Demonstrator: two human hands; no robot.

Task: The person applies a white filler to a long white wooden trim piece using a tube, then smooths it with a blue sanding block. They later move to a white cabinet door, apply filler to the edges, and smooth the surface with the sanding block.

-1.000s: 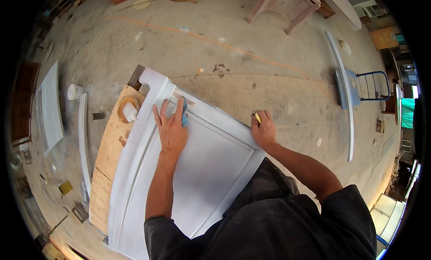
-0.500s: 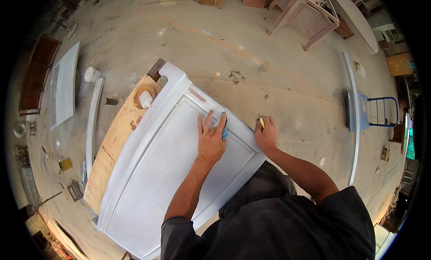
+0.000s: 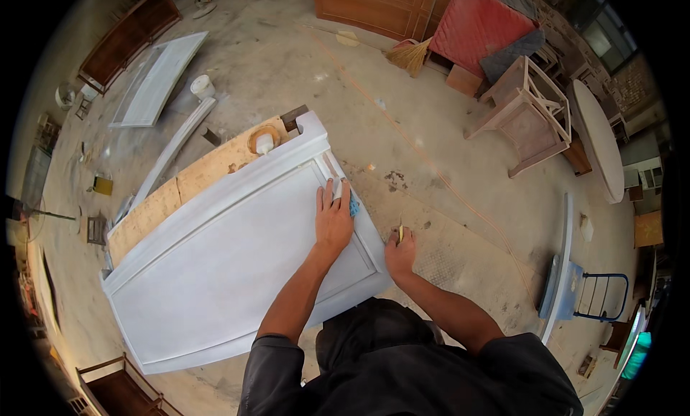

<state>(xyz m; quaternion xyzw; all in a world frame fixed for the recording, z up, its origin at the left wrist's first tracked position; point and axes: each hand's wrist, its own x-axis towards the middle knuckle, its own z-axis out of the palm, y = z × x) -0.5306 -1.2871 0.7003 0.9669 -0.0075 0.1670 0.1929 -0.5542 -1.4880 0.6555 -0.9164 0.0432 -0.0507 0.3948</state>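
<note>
A large whitish painted furniture panel [image 3: 237, 251] with a raised, moulded border lies in front of me. My left hand [image 3: 334, 218] rests on it near the right-hand border, fingers stretched toward the far corner. A small blue piece [image 3: 353, 206] sits against the index finger; the thumb is hidden. By the fingertips, a brownish strip shows along the border. Just off the panel's right edge, my right hand [image 3: 401, 254] is closed round a slim yellow tool [image 3: 400, 233] with a thin tip pointing away from me; its exact kind is unclear.
Under the panel's far side is a wooden board [image 3: 190, 182] carrying a white squeeze bottle [image 3: 264, 143]. A white bucket [image 3: 203, 88] stands at far left, a bare wooden table frame [image 3: 528, 125] at far right. A blue trolley [image 3: 571, 290] is at right.
My view has turned, so the panel appears rotated. The left hand has moved closer to the brownish strip, the blue piece moving with it. The right hand still grips the yellow tool.
</note>
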